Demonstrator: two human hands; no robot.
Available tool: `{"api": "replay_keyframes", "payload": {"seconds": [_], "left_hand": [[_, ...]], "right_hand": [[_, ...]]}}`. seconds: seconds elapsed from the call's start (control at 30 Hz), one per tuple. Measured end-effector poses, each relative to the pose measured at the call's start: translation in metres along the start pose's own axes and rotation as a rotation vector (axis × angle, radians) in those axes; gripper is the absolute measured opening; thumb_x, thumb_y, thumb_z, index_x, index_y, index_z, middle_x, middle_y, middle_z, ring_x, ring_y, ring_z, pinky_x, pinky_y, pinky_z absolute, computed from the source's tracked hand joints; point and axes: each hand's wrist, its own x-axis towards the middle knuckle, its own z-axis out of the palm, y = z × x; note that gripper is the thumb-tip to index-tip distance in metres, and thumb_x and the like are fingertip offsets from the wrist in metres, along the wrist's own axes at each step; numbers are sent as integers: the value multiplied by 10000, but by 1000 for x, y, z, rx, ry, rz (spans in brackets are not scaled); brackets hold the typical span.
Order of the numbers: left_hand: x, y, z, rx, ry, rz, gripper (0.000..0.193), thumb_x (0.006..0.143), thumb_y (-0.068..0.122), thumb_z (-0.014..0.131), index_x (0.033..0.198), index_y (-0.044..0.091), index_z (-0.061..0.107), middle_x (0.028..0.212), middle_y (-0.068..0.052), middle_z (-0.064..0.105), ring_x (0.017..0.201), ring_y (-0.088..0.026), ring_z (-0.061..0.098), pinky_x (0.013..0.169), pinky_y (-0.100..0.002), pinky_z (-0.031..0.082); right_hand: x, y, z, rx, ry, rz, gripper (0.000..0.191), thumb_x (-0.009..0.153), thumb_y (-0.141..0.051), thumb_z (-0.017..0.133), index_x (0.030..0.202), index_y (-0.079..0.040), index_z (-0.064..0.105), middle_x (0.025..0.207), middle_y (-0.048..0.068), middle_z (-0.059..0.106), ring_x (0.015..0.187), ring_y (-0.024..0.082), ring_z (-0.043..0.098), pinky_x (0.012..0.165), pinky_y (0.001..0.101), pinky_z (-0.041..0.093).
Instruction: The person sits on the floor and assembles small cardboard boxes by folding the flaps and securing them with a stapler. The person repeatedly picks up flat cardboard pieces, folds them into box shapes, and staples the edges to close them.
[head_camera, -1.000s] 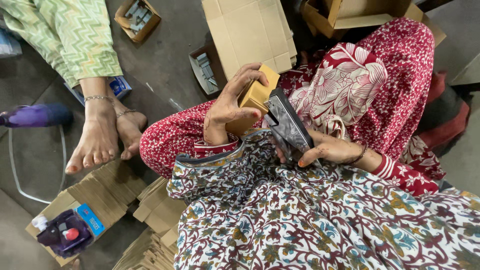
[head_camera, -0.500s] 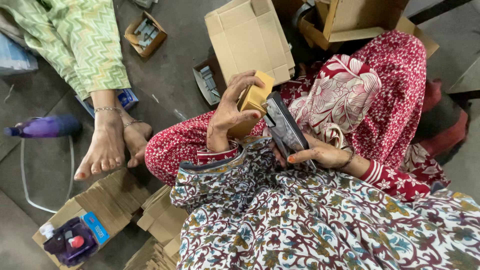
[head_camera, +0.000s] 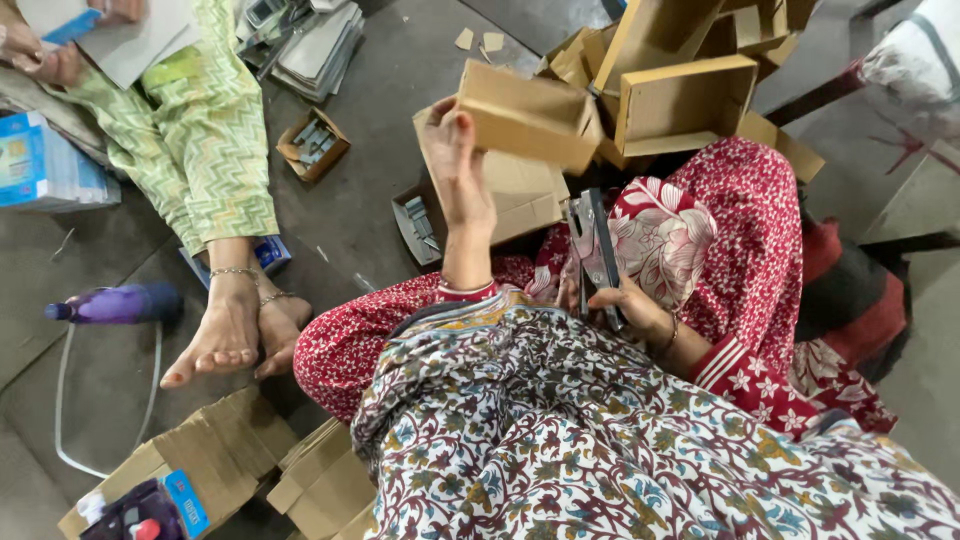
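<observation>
The small cardboard box (head_camera: 530, 118) in the left hand (head_camera: 455, 160) is plain tan brown, like the heap of open boxes (head_camera: 690, 85) behind it. The stapler (head_camera: 597, 250) in the right hand (head_camera: 622, 300) is dark grey metal. The person's trousers (head_camera: 745, 210) are deep red with small white flowers (one large pink-and-white blossom sits over the knee), and the tunic (head_camera: 600, 440) is cream, covered in maroon, teal and mustard vines. The neighbour's trousers (head_camera: 205, 140) carry a pale green zigzag. A purple bottle (head_camera: 125, 303) lies on the grey floor (head_camera: 370, 190).
</observation>
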Motion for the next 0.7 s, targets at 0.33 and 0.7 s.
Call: {"api": "replay_keyframes", "payload": {"seconds": [0.33,0.7], "left_hand": [[14,-66,8,1093,-155,257,437,814,217,831,1199,155,634,1323,-138,628,1303,-332,569,1127,-471,467],[10,-33,-30,1543,-69,67,768,783,400,821,1407,117,472,1500,-391,299,1359,-536,364,1097,-542,408]], "right_hand": [[27,-34,-54,-289,240,54,436,811,-92,636,1234,2,593,983,103,683,860,215,634,780,325,532],[159,-163,-56,-694,108,-85,491,800,-108,670,1273,-3,589,991,88,672,863,195,644,791,321,535]]}}
